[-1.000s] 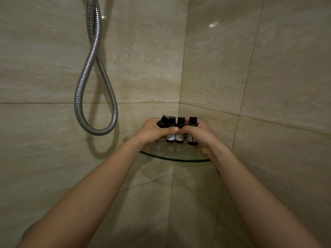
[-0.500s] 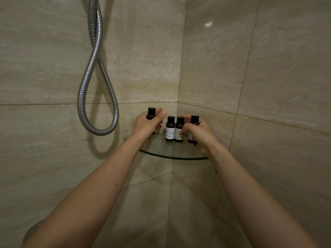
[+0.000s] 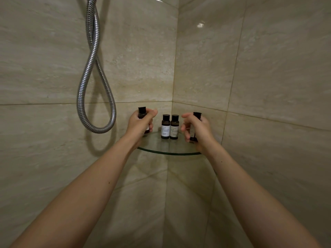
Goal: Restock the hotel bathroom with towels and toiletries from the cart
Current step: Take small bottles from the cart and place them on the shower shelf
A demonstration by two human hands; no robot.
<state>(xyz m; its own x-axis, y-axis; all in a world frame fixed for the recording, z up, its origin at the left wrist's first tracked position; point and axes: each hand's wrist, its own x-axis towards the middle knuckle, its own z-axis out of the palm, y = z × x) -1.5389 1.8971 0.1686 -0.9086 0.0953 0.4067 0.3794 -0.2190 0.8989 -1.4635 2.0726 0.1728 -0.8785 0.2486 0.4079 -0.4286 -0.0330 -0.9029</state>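
A glass corner shelf (image 3: 168, 149) is fixed where two marble walls meet. Two small dark toiletry bottles with white labels (image 3: 165, 126) (image 3: 174, 126) stand side by side at its back. My left hand (image 3: 140, 123) grips a third dark bottle (image 3: 142, 111) upright at the shelf's left end. My right hand (image 3: 196, 129) curls round a fourth dark bottle (image 3: 196, 115) at the right end; its base sits at shelf level. Both hands hide most of the bottles they hold.
A metal shower hose (image 3: 93, 72) hangs in a loop on the left wall, just left of my left hand. Beige marble tiles (image 3: 259, 68) close in on both sides and below the shelf.
Both hands have moved apart from the middle of the shelf. The left hand carried its bottle leftward, the right hand shifted its bottle rightward. The two middle bottles now stand uncovered.
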